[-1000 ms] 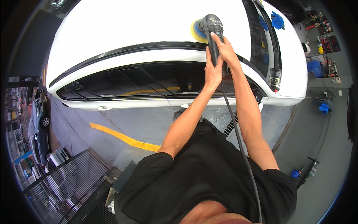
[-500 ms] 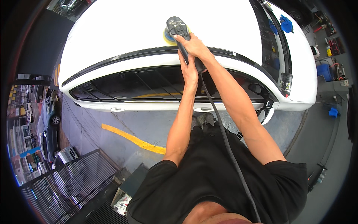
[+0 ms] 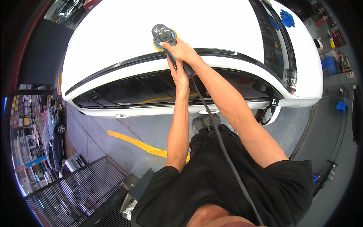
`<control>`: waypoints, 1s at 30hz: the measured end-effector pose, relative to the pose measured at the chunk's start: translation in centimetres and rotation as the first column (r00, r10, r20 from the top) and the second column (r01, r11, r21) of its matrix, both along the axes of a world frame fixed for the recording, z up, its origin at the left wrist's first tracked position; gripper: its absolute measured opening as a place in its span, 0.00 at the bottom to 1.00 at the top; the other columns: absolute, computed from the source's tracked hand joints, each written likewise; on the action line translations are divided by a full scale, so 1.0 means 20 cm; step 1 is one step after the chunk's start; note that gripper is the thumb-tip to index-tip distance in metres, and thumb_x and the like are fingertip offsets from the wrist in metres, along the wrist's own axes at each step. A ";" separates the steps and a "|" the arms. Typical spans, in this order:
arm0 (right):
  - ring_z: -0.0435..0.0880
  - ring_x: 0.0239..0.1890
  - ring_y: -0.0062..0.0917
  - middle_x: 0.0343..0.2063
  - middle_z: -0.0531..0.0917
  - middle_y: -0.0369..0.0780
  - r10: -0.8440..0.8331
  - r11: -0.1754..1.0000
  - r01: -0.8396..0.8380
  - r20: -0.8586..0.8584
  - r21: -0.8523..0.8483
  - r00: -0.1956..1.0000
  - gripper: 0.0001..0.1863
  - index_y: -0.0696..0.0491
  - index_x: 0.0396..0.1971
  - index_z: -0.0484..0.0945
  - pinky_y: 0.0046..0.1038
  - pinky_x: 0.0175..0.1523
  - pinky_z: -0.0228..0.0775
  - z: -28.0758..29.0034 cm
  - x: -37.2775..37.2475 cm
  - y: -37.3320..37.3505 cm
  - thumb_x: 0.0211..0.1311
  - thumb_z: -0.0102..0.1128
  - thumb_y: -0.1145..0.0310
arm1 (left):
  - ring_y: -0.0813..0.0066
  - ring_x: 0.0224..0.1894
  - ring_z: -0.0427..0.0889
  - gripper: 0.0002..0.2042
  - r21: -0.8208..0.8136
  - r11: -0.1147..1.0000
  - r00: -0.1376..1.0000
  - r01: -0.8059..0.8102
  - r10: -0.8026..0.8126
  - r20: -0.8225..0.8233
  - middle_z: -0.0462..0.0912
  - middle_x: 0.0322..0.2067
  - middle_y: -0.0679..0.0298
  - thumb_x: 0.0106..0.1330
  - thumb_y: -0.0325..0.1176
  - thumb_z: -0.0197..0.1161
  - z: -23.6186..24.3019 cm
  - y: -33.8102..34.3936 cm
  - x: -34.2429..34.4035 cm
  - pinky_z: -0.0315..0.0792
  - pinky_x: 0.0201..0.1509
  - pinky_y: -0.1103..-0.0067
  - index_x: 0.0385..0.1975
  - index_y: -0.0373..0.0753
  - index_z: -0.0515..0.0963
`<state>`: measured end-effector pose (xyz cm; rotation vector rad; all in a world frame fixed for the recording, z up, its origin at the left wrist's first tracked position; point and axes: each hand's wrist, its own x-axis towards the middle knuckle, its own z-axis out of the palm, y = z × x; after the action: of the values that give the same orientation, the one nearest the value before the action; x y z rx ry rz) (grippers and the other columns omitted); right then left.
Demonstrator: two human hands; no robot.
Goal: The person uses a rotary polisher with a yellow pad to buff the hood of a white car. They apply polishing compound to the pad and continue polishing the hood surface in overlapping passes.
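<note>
A black power polisher [image 3: 163,34] with a yellow and blue round pad rests on the white roof [image 3: 211,26] of a car, near its side edge. Both of my hands are closed around its body. My right hand [image 3: 183,52] grips it from above, close behind the head. Lower down, my left hand [image 3: 179,75] wraps the handle from the left side and beneath. From the handle's rear end a dark power cord [image 3: 223,145] runs down over my black shirt. Part of the pad is hidden under the polisher's head.
Beside the windscreen lie a blue cloth [image 3: 287,18] and a dark bottle [image 3: 291,78]. The car's side mirror [image 3: 270,114] juts out below the door glass. A slatted metal gate [image 3: 79,185] stands at lower left, and a yellow line [image 3: 136,143] crosses the floor.
The polisher has slid left and slightly nearer along the roof, with both hands still around it. My arms have shifted left with it.
</note>
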<state>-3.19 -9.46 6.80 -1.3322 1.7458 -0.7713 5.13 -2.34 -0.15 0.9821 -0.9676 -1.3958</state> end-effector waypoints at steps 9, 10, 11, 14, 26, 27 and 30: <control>0.79 0.62 0.54 0.56 0.80 0.63 -0.197 0.980 0.197 0.040 0.008 0.980 0.60 0.67 0.68 0.65 0.45 0.67 0.69 -0.02 -0.39 0.24 0.56 0.54 0.24 | 0.68 0.65 0.73 0.32 -0.006 0.991 0.983 0.133 -0.131 0.128 0.68 0.68 0.57 0.81 0.48 0.52 0.02 0.17 -0.31 0.74 0.62 0.74 0.79 0.46 0.51; 0.78 0.62 0.54 0.57 0.79 0.63 -0.220 0.975 0.220 0.041 0.008 0.975 0.60 0.67 0.68 0.65 0.46 0.68 0.68 -0.03 -0.44 0.27 0.56 0.54 0.23 | 0.68 0.66 0.72 0.32 0.001 0.989 0.980 0.146 -0.145 0.133 0.67 0.69 0.57 0.81 0.47 0.52 0.04 0.21 -0.36 0.72 0.64 0.74 0.79 0.45 0.52; 0.78 0.63 0.55 0.58 0.78 0.64 -0.248 0.969 0.247 0.062 0.023 0.967 0.60 0.66 0.70 0.62 0.47 0.68 0.67 -0.04 -0.49 0.30 0.56 0.55 0.24 | 0.66 0.67 0.70 0.31 -0.012 0.985 0.977 0.171 -0.168 0.129 0.66 0.70 0.56 0.81 0.45 0.52 0.07 0.24 -0.40 0.68 0.68 0.72 0.78 0.45 0.52; 0.77 0.63 0.55 0.58 0.78 0.64 -0.339 0.941 0.336 0.092 0.047 0.936 0.60 0.65 0.71 0.59 0.47 0.69 0.67 -0.07 -0.62 0.39 0.56 0.57 0.26 | 0.65 0.69 0.68 0.32 0.058 0.967 0.961 0.249 -0.254 0.112 0.65 0.70 0.55 0.81 0.46 0.52 0.14 0.32 -0.52 0.65 0.70 0.71 0.79 0.44 0.51; 0.75 0.66 0.53 0.61 0.74 0.66 -0.535 0.843 0.535 0.155 0.044 0.830 0.59 0.68 0.70 0.61 0.45 0.70 0.65 -0.17 -1.15 0.66 0.57 0.60 0.28 | 0.52 0.69 0.71 0.44 0.057 0.910 0.877 0.410 -0.411 0.248 0.62 0.72 0.41 0.75 0.58 0.56 0.05 0.49 -0.97 0.69 0.67 0.68 0.80 0.40 0.44; 0.74 0.66 0.54 0.62 0.73 0.67 -0.560 0.828 0.559 0.142 0.055 0.816 0.60 0.69 0.71 0.59 0.45 0.71 0.64 -0.17 -1.18 0.69 0.57 0.59 0.28 | 0.50 0.67 0.74 0.44 0.043 0.915 0.862 0.402 -0.394 0.320 0.67 0.70 0.40 0.74 0.59 0.57 0.03 0.50 -1.00 0.71 0.64 0.67 0.80 0.43 0.44; 0.77 0.64 0.52 0.60 0.76 0.65 -0.609 0.791 0.611 0.152 0.044 0.778 0.57 0.69 0.68 0.64 0.43 0.70 0.65 -0.18 -1.28 0.77 0.58 0.59 0.29 | 0.47 0.61 0.80 0.44 0.129 0.886 0.838 0.445 -0.463 0.288 0.75 0.63 0.39 0.73 0.58 0.58 -0.04 0.54 -1.11 0.74 0.60 0.65 0.80 0.44 0.45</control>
<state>-28.77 5.98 3.23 -0.6550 2.0604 -1.2033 -17.05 8.41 -0.92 1.0806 -1.4798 -1.6969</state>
